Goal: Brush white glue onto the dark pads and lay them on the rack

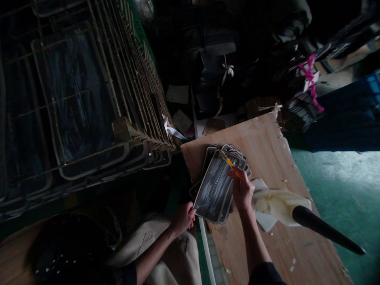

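Note:
A dark, round-cornered panel (214,186) with a pale edge and whitish streaks lies on top of a stack of similar pieces (247,171) at the wooden table's left side. My left hand (184,216) pinches the panel's near left corner. Over its right side, my right hand (242,188) is closed around a brush with a yellow-orange handle (232,166); the brush's tip meets the panel near its far edge. Right of that hand, a cream plastic container (282,204) rests on its side, with a long black tapered object (326,228) across its end.
The wooden table (299,249) carries small white scraps. A wire rack (124,83) holding larger dark panels (77,91) stands on the left. Beyond the table are dark bundles tied with a pale strip (227,71) and a pink strip (310,77). Green floor (341,174) shows right.

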`<state>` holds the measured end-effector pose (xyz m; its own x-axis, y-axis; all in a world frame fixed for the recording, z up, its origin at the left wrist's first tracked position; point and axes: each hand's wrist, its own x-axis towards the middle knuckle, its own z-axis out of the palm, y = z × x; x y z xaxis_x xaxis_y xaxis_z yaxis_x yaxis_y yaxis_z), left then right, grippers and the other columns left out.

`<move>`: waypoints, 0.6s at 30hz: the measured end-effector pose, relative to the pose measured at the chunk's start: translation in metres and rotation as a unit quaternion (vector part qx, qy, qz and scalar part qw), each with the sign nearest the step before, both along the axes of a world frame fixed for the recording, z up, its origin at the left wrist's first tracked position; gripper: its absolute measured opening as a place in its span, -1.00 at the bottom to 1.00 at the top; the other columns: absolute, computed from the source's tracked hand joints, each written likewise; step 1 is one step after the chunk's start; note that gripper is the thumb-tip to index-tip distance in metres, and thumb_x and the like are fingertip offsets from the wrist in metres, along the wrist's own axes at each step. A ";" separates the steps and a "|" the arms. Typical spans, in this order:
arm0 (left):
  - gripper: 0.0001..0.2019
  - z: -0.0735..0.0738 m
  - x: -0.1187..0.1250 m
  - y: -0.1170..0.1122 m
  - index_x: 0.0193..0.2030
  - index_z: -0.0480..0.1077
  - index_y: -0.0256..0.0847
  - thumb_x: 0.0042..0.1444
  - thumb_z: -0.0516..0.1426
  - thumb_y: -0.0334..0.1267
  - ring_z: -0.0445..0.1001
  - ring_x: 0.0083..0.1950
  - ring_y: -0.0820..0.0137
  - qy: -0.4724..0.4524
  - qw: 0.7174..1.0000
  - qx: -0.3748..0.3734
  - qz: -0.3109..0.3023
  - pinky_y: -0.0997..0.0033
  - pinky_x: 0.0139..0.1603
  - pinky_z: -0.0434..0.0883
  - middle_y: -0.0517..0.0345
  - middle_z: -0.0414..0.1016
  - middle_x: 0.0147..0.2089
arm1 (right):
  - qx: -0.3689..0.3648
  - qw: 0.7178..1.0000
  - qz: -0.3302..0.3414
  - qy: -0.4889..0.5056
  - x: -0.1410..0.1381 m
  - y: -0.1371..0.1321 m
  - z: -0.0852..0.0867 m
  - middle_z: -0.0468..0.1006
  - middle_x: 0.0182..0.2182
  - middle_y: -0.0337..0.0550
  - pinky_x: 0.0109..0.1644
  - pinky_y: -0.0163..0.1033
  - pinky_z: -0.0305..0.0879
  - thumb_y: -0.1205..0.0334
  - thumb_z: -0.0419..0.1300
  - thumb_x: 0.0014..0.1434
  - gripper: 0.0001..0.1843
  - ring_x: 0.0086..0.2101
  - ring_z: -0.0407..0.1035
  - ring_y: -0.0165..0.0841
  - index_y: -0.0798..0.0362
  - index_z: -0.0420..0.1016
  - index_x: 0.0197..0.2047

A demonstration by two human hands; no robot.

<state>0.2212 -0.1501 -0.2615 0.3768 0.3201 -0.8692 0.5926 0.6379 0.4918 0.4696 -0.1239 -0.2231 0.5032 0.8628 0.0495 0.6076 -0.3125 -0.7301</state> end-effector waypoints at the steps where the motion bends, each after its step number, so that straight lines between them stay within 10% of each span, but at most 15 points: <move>1: -0.77 0.000 0.000 0.000 -0.42 0.15 -0.19 0.23 0.00 -0.18 0.24 -0.72 0.63 -0.002 1.000 0.002 0.001 0.69 -0.75 0.07 0.36 0.28 -0.58 | 0.000 1.000 -0.003 -0.009 0.000 -0.001 0.001 0.61 -0.28 -0.18 -0.19 -0.29 0.42 0.29 0.00 0.34 -0.72 -0.29 0.53 -0.36 0.01 0.42 0.04; 12: -0.77 -0.001 -0.001 0.002 -0.43 0.15 -0.19 0.23 0.00 -0.18 0.24 -0.72 0.62 0.006 1.000 0.005 -0.006 0.67 -0.74 0.09 0.35 0.28 -0.57 | -0.077 0.991 0.108 -0.024 -0.024 -0.025 0.020 0.58 -0.30 -0.18 -0.28 -0.36 0.35 0.27 0.01 0.36 -0.76 -0.33 0.50 -0.41 0.00 0.43 0.03; 18: -0.81 0.001 0.001 0.004 -0.42 0.15 -0.19 0.22 -0.02 -0.24 0.25 -0.72 0.61 0.009 1.000 0.005 -0.016 0.67 -0.74 0.11 0.34 0.29 -0.58 | -0.025 0.997 0.032 -0.065 -0.007 -0.012 0.021 0.60 -0.26 -0.17 -0.21 -0.33 0.38 0.29 0.02 0.35 -0.74 -0.27 0.51 -0.38 -0.02 0.42 0.06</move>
<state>0.2218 -0.1466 -0.2606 0.3708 0.3176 -0.8727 0.6214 0.6135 0.4873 0.4628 -0.1357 -0.2019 0.4398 0.8957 0.0659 0.7152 -0.3049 -0.6289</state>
